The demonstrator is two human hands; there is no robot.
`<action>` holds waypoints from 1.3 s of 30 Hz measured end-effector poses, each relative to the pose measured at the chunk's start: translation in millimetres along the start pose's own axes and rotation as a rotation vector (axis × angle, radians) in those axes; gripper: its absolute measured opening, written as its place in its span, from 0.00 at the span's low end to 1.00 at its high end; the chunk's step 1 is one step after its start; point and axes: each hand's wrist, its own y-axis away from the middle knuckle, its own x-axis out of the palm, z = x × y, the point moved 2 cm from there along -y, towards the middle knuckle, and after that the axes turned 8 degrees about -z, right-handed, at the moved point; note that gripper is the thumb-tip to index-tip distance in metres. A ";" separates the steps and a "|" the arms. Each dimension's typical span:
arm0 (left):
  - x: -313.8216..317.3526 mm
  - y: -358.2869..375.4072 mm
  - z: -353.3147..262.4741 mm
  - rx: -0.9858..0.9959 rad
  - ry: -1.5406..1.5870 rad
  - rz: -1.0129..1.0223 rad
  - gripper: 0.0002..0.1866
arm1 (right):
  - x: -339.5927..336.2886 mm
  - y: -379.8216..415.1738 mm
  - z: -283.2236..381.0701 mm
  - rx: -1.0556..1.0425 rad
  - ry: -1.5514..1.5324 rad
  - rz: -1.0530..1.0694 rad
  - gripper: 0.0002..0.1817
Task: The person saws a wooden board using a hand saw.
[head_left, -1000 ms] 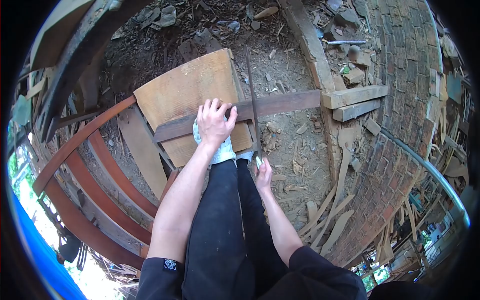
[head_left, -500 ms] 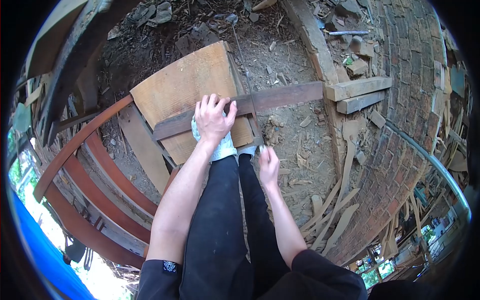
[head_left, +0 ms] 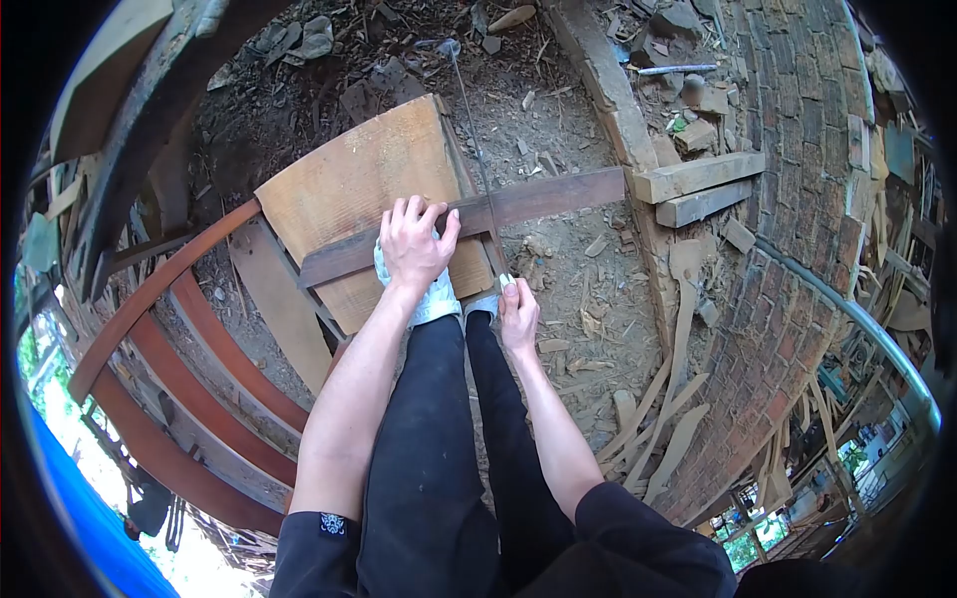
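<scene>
A long dark wooden plank (head_left: 558, 196) lies across the seat of a wooden chair (head_left: 349, 159). My left hand (head_left: 417, 242) bears down on the plank, its fingers curled over the far edge and the thumb apart. Beneath that hand, a light patterned shoe (head_left: 435, 301) also rests on the plank. In my right hand (head_left: 519, 316), closed by the chair's near right corner, is the pale handle of a thin saw (head_left: 481, 159). The saw appears nearly edge-on and crosses the plank just right of the chair seat. Whether its teeth are in a cut is too small to tell.
Reddish chair slats (head_left: 214, 339) curve along the left. On the right, two short wooden blocks (head_left: 698, 181) sit on a long beam (head_left: 603, 85) near a brick surface (head_left: 788, 120). Wood offcuts (head_left: 673, 429) and rubble litter the dirt floor.
My right hand has come slightly up and left with the saw handle. The view has shifted a little; my left hand keeps its place on the plank.
</scene>
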 end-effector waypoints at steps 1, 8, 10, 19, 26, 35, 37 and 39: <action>-1.3 0.6 0.0 -0.004 0.001 -0.004 0.09 | 0.8 -0.5 -5.1 0.032 -0.042 0.021 0.36; -2.5 3.7 -2.3 0.039 0.039 -0.018 0.09 | -0.8 7.1 1.0 0.093 -0.163 0.022 0.32; -0.1 5.6 -5.7 0.082 0.042 -0.022 0.08 | -6.4 15.2 -10.0 0.102 -0.164 0.022 0.32; 6.5 2.2 -4.4 0.052 0.015 0.042 0.08 | 2.3 14.7 -19.4 0.059 -0.204 0.011 0.30; 9.9 -2.2 -5.6 0.046 -0.025 0.050 0.09 | -5.6 50.5 -62.0 0.068 -0.198 -0.032 0.38; 13.6 1.3 -7.6 0.075 -0.040 0.067 0.10 | -9.9 49.8 -27.1 0.048 0.029 -0.046 0.38; 15.6 -0.4 -8.7 0.084 -0.053 0.069 0.10 | -7.7 36.9 -15.5 0.067 0.023 -0.049 0.37; 14.9 0.9 -7.6 0.074 -0.052 0.067 0.10 | -6.5 26.2 -7.1 0.011 -0.014 -0.049 0.35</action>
